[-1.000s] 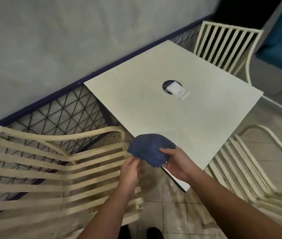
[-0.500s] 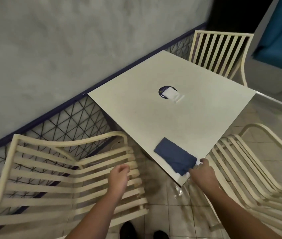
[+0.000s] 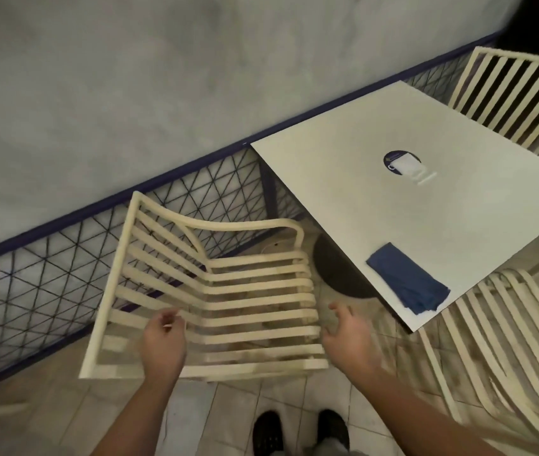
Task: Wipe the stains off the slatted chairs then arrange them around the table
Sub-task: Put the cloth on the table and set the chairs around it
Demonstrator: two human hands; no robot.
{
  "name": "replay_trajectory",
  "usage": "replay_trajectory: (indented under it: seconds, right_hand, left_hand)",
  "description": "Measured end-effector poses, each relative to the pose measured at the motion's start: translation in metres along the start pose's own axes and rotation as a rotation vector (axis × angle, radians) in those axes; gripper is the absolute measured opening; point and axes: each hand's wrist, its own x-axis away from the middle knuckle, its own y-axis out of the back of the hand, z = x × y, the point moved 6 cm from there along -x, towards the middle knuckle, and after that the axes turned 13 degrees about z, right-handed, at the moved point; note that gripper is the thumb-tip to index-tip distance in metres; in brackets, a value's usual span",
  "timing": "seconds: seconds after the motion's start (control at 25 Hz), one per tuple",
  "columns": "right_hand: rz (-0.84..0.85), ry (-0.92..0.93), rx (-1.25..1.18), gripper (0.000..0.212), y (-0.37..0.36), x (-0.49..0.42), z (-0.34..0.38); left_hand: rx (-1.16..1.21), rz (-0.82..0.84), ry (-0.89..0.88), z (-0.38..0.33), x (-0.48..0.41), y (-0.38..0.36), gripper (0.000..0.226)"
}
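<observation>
A cream slatted chair [image 3: 228,291] stands in front of me, its seat slats marked with brown stains. My left hand [image 3: 163,343] hovers over the seat's left part, fingers loosely curled, holding nothing. My right hand [image 3: 347,337] is spread beside the seat's right edge, empty. A folded blue cloth [image 3: 408,278] lies on the near corner of the white square table [image 3: 459,209]. A second slatted chair [image 3: 505,350] stands at the right of the table, and a third slatted chair [image 3: 508,93] at its far side.
A blue mesh fence [image 3: 47,278] under a grey wall runs along the left, close behind the first chair. A small white holder on a dark disc [image 3: 406,164] sits mid-table. The table's dark round base [image 3: 337,271] is under it. My shoes [image 3: 297,432] stand on wet tiles.
My hands folded the blue cloth, and my right hand laid it on the table corner and let go. Both hands have since moved down to the near chair, empty.
</observation>
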Motion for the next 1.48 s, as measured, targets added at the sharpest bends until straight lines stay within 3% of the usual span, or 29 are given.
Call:
replay_trajectory:
  seconds: [0.12, 0.2, 0.36, 0.48, 0.72, 0.92, 1.04, 1.16, 1.48]
  right_hand:
    - [0.195, -0.041, 0.023, 0.062, -0.062, -0.012, 0.013]
    - [0.319, -0.072, 0.116, 0.065, -0.1, -0.02, 0.01]
    - [0.515, -0.1, 0.163, 0.056, -0.146, -0.023, -0.004]
    - [0.546, -0.226, 0.116, 0.052, -0.165, -0.025, -0.024]
    - [0.613, -0.543, -0.567, 0.043, -0.2, -0.015, -0.059]
    - [0.522, -0.627, -0.924, 0.056, -0.222, -0.021, -0.067]
    - [0.461, -0.692, -1.07, 0.071, -0.22, -0.025, -0.063]
    - [0.33, -0.727, -1.222, 0.071, -0.203, -0.033, -0.063]
    - [0.251, -0.573, -1.22, 0.037, -0.153, -0.059, -0.086]
  left_hand:
    - [-0.345, -0.209, -0.136, 0.029, -0.013, 0.078, 0.022]
    - [-0.517, -0.249, -0.059, 0.054, -0.025, 0.112, 0.039]
    - [-0.491, -0.018, 0.267, 0.107, -0.047, 0.129, 0.052]
    - [-0.41, 0.06, 0.296, 0.131, -0.058, 0.129, 0.048]
    - [-0.26, 0.044, 0.307, 0.147, -0.072, 0.132, 0.041]
    - [-0.348, 0.087, 0.307, 0.145, -0.07, 0.132, 0.045]
    - [-0.384, 0.216, 0.311, 0.15, -0.053, 0.117, 0.044]
    - [-0.378, 0.316, 0.327, 0.151, -0.032, 0.096, 0.037]
    - [-0.256, 0.425, 0.313, 0.128, -0.003, 0.041, 0.049]
